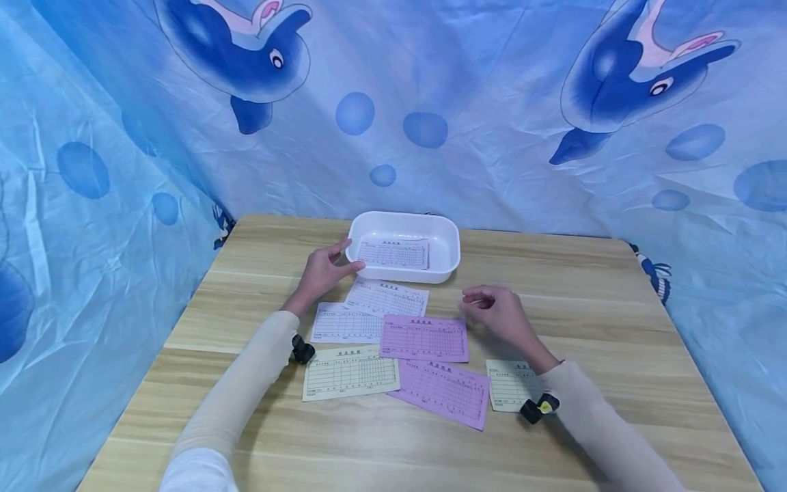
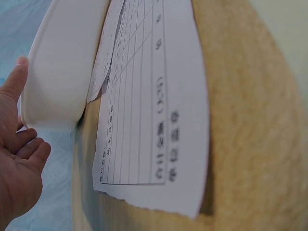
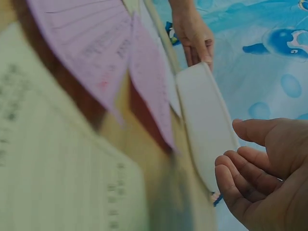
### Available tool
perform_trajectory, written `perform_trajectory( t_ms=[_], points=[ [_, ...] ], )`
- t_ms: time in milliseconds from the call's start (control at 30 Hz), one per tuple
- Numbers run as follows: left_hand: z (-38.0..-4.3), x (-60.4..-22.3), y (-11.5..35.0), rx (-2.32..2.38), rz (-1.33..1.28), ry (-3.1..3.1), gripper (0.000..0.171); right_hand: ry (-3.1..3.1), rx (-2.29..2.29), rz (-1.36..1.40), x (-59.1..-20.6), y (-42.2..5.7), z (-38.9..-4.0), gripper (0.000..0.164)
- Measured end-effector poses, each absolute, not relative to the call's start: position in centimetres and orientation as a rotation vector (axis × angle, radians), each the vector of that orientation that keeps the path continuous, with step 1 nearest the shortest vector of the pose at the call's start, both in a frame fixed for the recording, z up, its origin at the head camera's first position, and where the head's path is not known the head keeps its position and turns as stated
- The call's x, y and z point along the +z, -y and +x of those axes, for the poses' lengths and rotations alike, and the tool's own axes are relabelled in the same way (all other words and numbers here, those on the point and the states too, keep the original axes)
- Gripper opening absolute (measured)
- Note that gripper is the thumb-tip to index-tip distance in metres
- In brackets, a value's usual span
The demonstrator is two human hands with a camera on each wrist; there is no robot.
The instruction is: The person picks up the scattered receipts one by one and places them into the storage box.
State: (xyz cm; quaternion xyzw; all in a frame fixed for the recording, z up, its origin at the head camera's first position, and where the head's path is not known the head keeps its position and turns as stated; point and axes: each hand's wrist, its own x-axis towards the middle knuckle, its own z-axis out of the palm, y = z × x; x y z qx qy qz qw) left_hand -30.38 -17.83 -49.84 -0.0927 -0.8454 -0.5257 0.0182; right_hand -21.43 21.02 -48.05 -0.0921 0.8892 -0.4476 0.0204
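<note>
My left hand [image 1: 322, 272] holds the left end of a white plastic tray [image 1: 451, 247], with thumb and fingers at its rim and corner. Inside the tray lies a white printed form slip [image 1: 393, 254]. My right hand [image 1: 499, 316] hovers above the table, right of a purple slip [image 1: 424, 338]; its fingers are loosely bent and hold nothing. In the right wrist view this hand [image 3: 269, 178] appears in front of the tray [image 3: 204, 120]. Two white slips, one upper [image 1: 389, 298] and one lower [image 1: 346, 323], overlap just before the tray.
A second purple slip [image 1: 443, 393] lies partly under the first. One green slip [image 1: 350, 374] is at the left, another green slip [image 1: 509, 386] at the right, partly behind my right wrist. The wooden table [image 1: 369, 451] meets a blue dolphin-print curtain [image 1: 492, 184] behind.
</note>
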Motion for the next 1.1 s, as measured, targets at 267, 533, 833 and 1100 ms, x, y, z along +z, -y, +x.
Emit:
perform_trajectory(
  t_ms=[267,533,833,1100],
  points=[
    [-30.2,-49.9,17.9,-1.64,-0.277,2.631,0.088,-2.744,-1.358,-0.278,-49.9,-21.1,-20.1,0.033],
    [-30.3,-50.1,18.0,-1.643,-0.27,2.627,0.087,-2.76,-1.281,-0.257,-50.6,-21.0,-19.6,0.037],
    [-30.3,-50.0,17.9,-1.655,-0.269,2.621,0.087,-2.769,-1.244,-0.258,-51.0,-21.0,-19.5,0.039],
    [-30.3,-50.0,17.8,-1.635,-0.278,2.628,0.087,-2.783,-1.185,-0.214,-50.8,-20.5,-19.4,0.044]
  ],
)
